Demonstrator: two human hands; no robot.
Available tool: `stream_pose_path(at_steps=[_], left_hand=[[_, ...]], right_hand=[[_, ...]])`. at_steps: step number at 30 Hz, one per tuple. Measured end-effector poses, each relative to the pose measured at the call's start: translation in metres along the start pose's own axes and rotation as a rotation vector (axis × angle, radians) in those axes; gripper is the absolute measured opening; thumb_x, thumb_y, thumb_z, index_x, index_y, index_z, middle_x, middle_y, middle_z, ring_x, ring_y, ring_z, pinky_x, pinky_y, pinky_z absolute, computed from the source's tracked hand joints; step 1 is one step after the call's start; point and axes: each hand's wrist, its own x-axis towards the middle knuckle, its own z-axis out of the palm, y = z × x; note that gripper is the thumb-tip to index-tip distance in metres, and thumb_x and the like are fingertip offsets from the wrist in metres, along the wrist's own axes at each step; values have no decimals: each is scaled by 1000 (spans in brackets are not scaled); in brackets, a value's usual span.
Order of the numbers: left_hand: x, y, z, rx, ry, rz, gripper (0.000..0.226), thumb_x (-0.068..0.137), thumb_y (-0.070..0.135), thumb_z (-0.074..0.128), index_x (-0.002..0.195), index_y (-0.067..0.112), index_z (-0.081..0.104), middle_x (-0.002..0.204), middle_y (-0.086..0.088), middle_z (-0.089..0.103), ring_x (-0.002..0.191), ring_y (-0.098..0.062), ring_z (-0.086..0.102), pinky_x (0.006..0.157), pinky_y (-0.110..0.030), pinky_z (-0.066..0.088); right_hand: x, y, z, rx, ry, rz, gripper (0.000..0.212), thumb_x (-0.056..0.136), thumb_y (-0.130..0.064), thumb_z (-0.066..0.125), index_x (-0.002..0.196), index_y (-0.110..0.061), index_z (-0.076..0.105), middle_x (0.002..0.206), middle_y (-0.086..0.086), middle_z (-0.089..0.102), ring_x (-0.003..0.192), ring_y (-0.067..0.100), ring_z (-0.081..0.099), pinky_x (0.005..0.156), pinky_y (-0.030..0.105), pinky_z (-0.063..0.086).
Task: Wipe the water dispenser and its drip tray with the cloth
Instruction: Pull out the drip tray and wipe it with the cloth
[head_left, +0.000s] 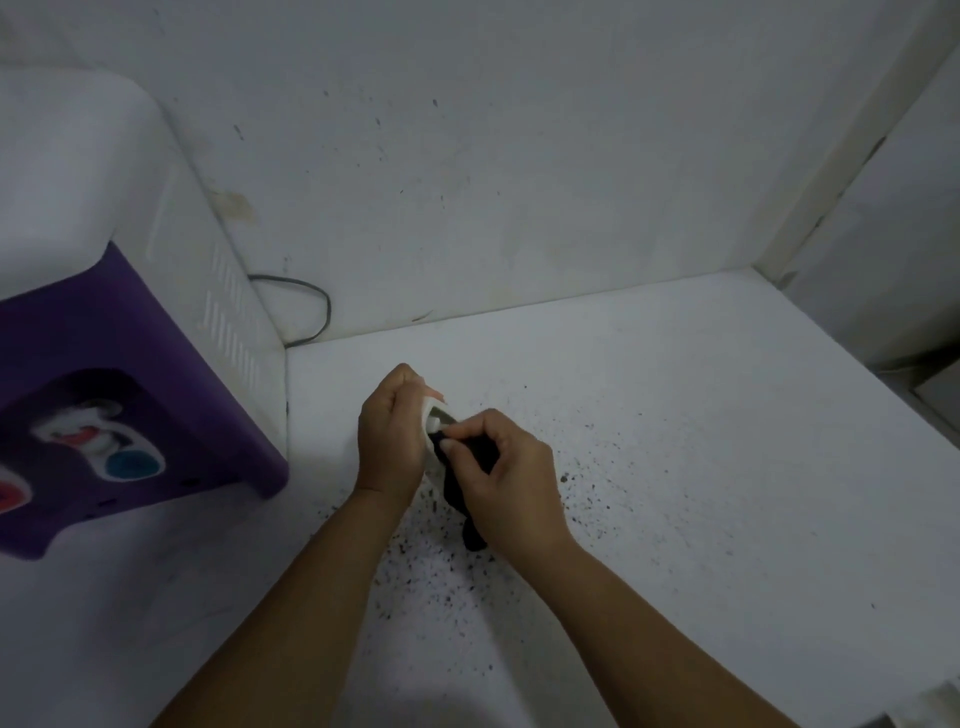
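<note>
**White tray in hand, dispenser waiting**

White plastic shows between our hands: we take it for the drip tray (432, 415), lifted off the water dispenser (119, 332) and held above the worktop (701, 467). Our left hand (389, 441) has its fingers curled round the tray's edge, holding it tilted. Our right hand (506, 475) bunches the dark cloth (457, 483), its fingers pinching a fold against the tray's inner face, with a tail of cloth hanging below the palm.

We judge the tray step to be in hand, not finished; how clean the tray is we cannot tell, since the hands cover most of it. The dispenser body looks untouched from here, so wiping it and putting the tray back are likely still ahead.

Dark specks (441, 561) lie scattered on the worktop under and around our hands; they may be dirt from the tray and could soil it if we set it down there. Further off to the left stands the dispenser, purple-fronted with white sides, its red and blue taps (98, 447) well apart from our hands. Behind it a dark cord (311, 306) loops along the stained wall (519, 156), worth avoiding with a damp cloth.
</note>
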Motion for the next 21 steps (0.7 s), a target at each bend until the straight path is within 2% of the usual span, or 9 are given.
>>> stream_pose_path(at_steps=[2, 5, 10, 13, 16, 21], left_hand=[[1, 0, -1, -13, -2, 7, 32, 81, 18, 41, 70, -12, 43, 78, -32, 55, 66, -20, 49, 60, -27, 40], [0, -2, -5, -1, 12, 16, 35, 78, 22, 40, 69, -12, 44, 77, -32, 55, 65, -19, 49, 57, -23, 41], [4, -4, -2, 9, -25, 6, 25, 83, 9, 43, 70, -11, 41, 67, -12, 51, 61, -16, 46, 55, -27, 38], [4, -6, -3, 0, -33, 18, 31, 80, 16, 42, 69, -12, 42, 64, -5, 56, 60, -13, 50, 56, -23, 41], [5, -7, -5, -7, -22, 16, 32, 81, 19, 42, 69, -11, 41, 68, -12, 58, 64, -17, 52, 60, -27, 42], [5, -5, 0, 1, -53, 18, 25, 88, 5, 41, 68, -9, 36, 67, -22, 45, 61, -17, 42, 54, -27, 37]], right_hand=[[-8, 10, -1, -38, -21, 55, 6, 87, -14, 65, 84, -18, 68, 77, -17, 64, 74, -3, 61, 66, 9, 47], [-12, 14, -3, -73, -52, 106, 7, 88, -14, 65, 84, -18, 69, 76, -18, 63, 72, -5, 60, 63, 9, 44], [-2, -6, 6, 1, 64, -43, 7, 85, -16, 66, 86, -22, 69, 78, -23, 63, 77, -6, 62, 67, 4, 46], [-10, 6, 1, -31, 5, 34, 7, 87, -13, 66, 88, -20, 68, 81, -18, 64, 78, -5, 61, 70, 7, 46], [-8, 8, -4, -83, -71, 76, 7, 88, -13, 64, 88, -18, 69, 80, -14, 65, 74, -3, 60, 66, 10, 45], [4, -8, 2, -56, 38, -93, 8, 85, -20, 64, 91, -22, 69, 88, -9, 70, 82, 2, 63, 76, 18, 52]])
